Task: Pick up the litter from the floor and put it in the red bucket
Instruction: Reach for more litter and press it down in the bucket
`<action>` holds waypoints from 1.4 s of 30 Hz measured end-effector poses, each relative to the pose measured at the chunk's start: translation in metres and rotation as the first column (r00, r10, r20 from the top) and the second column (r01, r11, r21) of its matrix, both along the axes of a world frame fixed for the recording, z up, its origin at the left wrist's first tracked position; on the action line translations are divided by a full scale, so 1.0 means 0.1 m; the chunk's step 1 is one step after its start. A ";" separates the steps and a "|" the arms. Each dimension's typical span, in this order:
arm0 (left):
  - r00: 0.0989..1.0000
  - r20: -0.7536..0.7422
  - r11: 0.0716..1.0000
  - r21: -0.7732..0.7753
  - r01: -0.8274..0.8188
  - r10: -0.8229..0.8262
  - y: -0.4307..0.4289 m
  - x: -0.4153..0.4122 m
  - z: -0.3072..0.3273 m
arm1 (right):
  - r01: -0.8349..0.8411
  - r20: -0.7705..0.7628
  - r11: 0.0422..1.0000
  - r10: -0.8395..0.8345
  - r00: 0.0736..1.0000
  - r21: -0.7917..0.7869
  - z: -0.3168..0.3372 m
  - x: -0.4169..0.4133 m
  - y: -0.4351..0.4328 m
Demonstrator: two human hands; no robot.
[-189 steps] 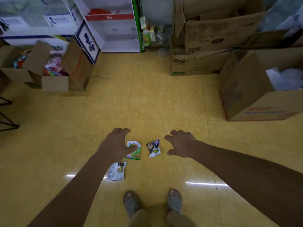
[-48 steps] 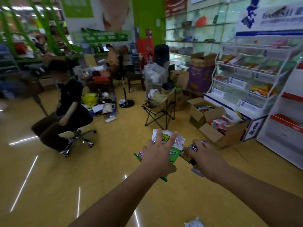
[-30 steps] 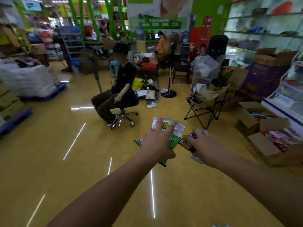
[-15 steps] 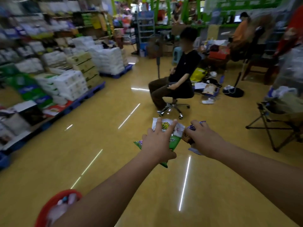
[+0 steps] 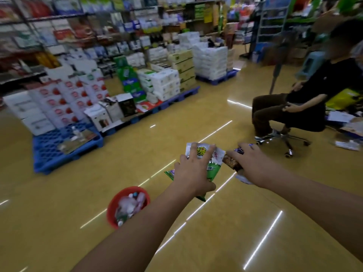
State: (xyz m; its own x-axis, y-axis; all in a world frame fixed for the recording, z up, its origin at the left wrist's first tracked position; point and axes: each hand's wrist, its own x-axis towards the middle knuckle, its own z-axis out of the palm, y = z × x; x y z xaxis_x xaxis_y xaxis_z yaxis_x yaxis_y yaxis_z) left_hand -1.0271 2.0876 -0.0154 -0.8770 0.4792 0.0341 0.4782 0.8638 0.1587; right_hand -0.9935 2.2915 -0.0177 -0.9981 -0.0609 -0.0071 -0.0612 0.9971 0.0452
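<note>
Writing first: could make out none, only a yellow emblem on the white wrapper (image 5: 200,152) and blurred white characters on the green wrapper (image 5: 214,170) under it. Held both of these in the left hand (image 5: 193,173), forearm stretched forward, fingers spread across the fronts and curled over the top edge, thumb hidden beneath. Gripped a third, dark purple-and-brown wrapper (image 5: 229,162) in the right hand (image 5: 253,165), knuckles up, fingers clamped round it, a pale scrap poking out below the wrist. Had all three packets up in the air, beyond and to the right of the red bucket (image 5: 110,208), well apart from it. Saw one bucket only, on the yellow floor (image 5: 59,222) just left of the left forearm, holding pale crumpled litter and a few small caps. Noted, far right of the bucket, one person (image 5: 306,99) seated on a wheeled chair; beyond the bucket, at least three blue pallets (image 5: 47,152) bearing stacked cartons, labels too smeared to read.
</note>
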 end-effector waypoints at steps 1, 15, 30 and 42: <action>1.000 0.000 1.000 0.000 -0.023 0.023 -0.10 -0.05 -0.01 | -0.016 0.006 1.000 0.016 1.000 0.002 -0.02 -0.09 -0.08; 0.976 0.035 0.974 0.062 -0.216 0.214 -1.51 -1.20 -0.22 | -0.178 0.088 0.983 0.175 0.981 0.032 -0.19 -1.46 -1.41; 0.958 0.121 0.963 0.029 -0.266 0.261 -2.97 -2.39 -0.50 | -0.222 0.121 0.975 0.216 0.969 0.034 -0.38 -2.72 -2.90; 0.907 0.183 0.926 -0.057 -0.374 0.378 -3.70 -2.76 -0.84 | -0.294 0.197 0.953 0.302 0.933 -0.072 -0.77 -3.43 -3.59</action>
